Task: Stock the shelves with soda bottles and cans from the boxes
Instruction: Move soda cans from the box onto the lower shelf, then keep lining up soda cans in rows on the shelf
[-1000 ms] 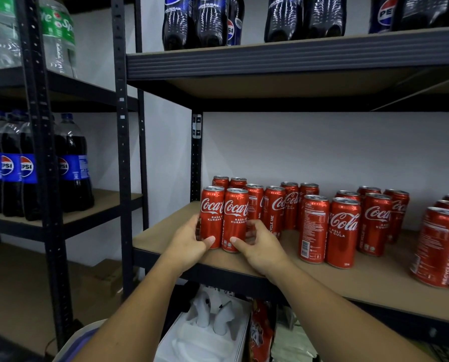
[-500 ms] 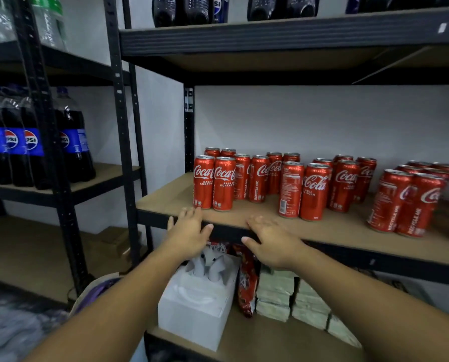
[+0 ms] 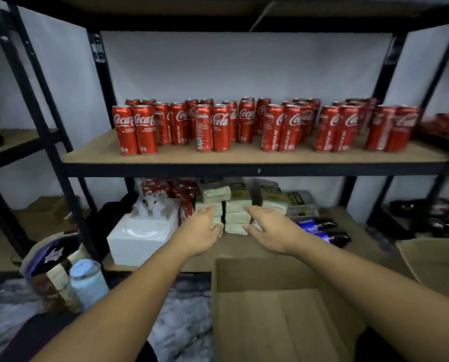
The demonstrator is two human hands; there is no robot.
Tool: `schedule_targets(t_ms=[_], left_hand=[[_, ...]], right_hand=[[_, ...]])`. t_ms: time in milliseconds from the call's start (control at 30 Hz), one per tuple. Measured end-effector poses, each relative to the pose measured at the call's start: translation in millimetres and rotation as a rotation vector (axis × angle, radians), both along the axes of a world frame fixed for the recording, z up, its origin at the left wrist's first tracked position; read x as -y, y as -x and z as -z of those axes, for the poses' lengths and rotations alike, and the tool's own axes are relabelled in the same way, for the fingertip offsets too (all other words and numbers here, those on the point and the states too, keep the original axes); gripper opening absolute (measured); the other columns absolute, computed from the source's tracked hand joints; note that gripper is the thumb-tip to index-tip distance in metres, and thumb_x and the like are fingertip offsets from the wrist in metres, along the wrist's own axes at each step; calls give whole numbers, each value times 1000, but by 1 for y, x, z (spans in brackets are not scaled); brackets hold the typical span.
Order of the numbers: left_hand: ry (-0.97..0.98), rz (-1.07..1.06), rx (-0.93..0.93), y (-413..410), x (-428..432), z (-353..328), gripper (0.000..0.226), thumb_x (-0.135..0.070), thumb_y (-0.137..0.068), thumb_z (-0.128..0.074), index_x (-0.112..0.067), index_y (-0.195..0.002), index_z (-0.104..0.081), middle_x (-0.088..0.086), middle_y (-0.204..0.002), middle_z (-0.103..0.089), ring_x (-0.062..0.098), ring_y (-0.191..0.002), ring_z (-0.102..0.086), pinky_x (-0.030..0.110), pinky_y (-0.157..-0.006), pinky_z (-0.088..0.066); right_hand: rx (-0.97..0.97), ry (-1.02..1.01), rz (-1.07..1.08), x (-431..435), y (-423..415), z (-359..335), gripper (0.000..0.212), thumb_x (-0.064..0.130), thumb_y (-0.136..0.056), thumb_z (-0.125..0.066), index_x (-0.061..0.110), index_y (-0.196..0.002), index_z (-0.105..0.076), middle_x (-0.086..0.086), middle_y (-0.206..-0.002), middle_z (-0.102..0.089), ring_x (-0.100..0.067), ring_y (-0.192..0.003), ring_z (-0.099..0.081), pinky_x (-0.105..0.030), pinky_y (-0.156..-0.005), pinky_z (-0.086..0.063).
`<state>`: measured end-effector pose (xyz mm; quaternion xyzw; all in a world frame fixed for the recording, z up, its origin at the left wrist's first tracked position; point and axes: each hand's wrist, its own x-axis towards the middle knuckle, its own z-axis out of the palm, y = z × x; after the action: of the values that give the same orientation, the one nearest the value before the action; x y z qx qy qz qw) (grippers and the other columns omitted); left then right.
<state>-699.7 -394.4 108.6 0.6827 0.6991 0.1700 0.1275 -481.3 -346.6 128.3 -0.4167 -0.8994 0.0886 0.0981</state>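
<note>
Several red Coca-Cola cans (image 3: 136, 133) stand in rows on the wooden shelf (image 3: 244, 158), from its left end to its right. My left hand (image 3: 201, 228) and my right hand (image 3: 269, 228) hang in the air below that shelf, fingers relaxed and holding nothing. Both are in front of the lower shelf's stacked pale packs (image 3: 235, 212). Under my forearms an open cardboard box (image 3: 270, 309) sits on the floor, and the part of its inside that shows holds nothing.
A white box (image 3: 140, 236) stands on the lower shelf at left, dark snack packets (image 3: 320, 228) at right. A bag with a pale bottle (image 3: 87, 280) sits on the floor at left. Black shelf uprights (image 3: 48, 142) frame the bay. Another cardboard flap (image 3: 437, 259) lies at right.
Both hands let go of the two front-left cans and dropped from the can shelf to below its edge. The view tilted down, bringing the cardboard box into sight.
</note>
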Motion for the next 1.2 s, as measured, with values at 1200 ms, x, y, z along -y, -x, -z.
schedule_targets(t_ms=[1200], left_hand=[[375, -186, 50, -64, 27, 175, 89, -42, -95, -62, -25, -162, -4, 25, -147, -38, 43, -127, -51, 42, -98, -48]], right_hand=[[198, 398, 619, 11, -237, 163, 72, 55, -103, -42, 32, -163, -9, -19, -158, -33, -46, -140, -37, -54, -113, -37]])
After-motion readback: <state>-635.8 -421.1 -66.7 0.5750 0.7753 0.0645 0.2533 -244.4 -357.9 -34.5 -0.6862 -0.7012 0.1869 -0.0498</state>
